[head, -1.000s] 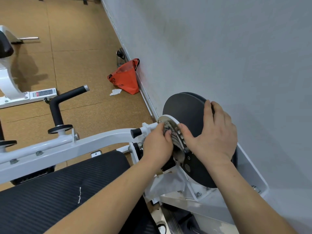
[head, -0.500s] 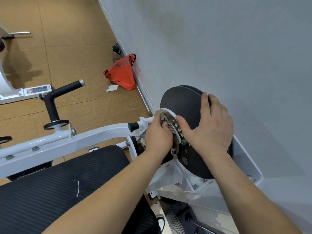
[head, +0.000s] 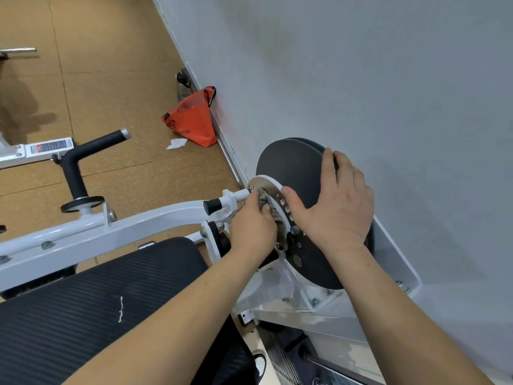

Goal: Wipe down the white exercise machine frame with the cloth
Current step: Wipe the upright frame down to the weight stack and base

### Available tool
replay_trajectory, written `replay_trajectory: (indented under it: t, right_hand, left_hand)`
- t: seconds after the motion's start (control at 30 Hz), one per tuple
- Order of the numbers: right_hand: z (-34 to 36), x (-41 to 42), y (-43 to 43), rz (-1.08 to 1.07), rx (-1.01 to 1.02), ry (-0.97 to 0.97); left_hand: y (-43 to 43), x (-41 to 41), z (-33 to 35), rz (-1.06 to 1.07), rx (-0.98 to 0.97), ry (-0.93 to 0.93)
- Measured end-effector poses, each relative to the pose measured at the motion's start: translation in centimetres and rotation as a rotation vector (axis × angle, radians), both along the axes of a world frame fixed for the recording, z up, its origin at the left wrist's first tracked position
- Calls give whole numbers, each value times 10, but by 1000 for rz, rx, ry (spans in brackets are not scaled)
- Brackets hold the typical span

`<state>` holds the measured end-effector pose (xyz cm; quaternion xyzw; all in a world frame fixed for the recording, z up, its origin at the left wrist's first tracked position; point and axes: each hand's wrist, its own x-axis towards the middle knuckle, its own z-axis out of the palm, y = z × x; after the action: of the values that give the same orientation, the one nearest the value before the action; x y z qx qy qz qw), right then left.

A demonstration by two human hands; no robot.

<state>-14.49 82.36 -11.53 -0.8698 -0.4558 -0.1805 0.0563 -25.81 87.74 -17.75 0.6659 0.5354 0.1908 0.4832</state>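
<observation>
1. Two hands are at work, apart from each other. The left hand [head: 252, 226] has its fingers curled round the grey cloth [head: 263, 200]. The right hand [head: 337, 209] lies flat, fingers straight and spread, on the black disc [head: 288, 165].
2. The cloth is bunched against the perforated plate [head: 273, 190], where the white frame arm [head: 138, 223] meets the disc, just beside the right thumb.
3. To do this step well, I judge the flat right hand should brace the disc so it cannot turn while the left rubs.
4. Short strokes along the plate's curve, with a fold of cloth worked round the bolts and holes, would likely lift more than one broad pass.
5. The long arm above the black ribbed pad [head: 97, 295] looks to be the remaining run. A cleaner face of the cloth would suit it.
6. One orange bag [head: 194, 123] stands on the floor [head: 111, 79] against the wall, its top folded over. What is in it cannot be seen.
7. Behind the bag is a dark-capped bottle [head: 183, 84]. Whether it holds anything is too small to tell.
</observation>
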Motion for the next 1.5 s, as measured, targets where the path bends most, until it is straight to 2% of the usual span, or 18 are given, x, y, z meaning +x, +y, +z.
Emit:
replay_trajectory:
  t: [0.1, 0.23, 0.37, 0.47, 0.57, 0.63, 0.73, 0.8, 0.87, 0.97, 1.1, 1.17, 1.2, 1.27, 1.4, 1.43, 1.5]
  right_hand:
    - [1, 0, 0, 6, -11, 3]
    - [1, 1, -3, 14, -6, 18]
    - [7, -1, 7, 31, 14, 32]
    - [9, -3, 29, 81, -107, -47]
    - [3, -8, 45, 55, -197, -89]
    - [-2, -10, 46, 33, -199, -119]
    - [-6, -9, 46, 23, -180, -145]
    - [-8, -8, 48, 19, -164, -154]
    - [-10, -8, 49, 19, -133, -152]
    - [-12, -8, 50, 23, -118, -144]
    - [-11, -8, 50, 26, -115, -142]
    - [-11, -8, 50, 21, -116, -148]
    - [-11, -8, 51, 21, -119, -152]
    - [-11, -8, 51, 21, -125, -151]
    - [-9, -9, 51, 18, -138, -149]
    - [-9, -10, 51, 19, -139, -148]
    - [-8, -10, 51, 20, -133, -147]
  left_hand:
    - [-22, -14, 15, -52, 69, -111]
    - [-8, -37, 25, -153, 3, -270]
    - [40, -57, 41, -104, 41, -324]
    - [77, -72, 44, -58, 75, -350]
    - [116, -80, 25, -32, 227, -247]
    - [127, -75, 0, -202, 267, -138]
    - [120, -57, -33, -547, 115, 99]
    - [125, -44, -34, -635, 122, 252]
    - [136, -33, -22, -695, 97, 326]
    - [140, -35, -23, -658, -44, 202]
    - [119, -63, -34, -535, -78, -80]
    - [123, -72, -34, -515, -233, -247]
    - [126, -73, -31, -539, -283, -273]
    - [133, -63, -27, -528, -266, -196]
    - [138, -32, -27, -458, -164, 125]
    - [136, -30, -28, -440, -165, 125]
    - [128, -44, -23, -419, -180, -1]
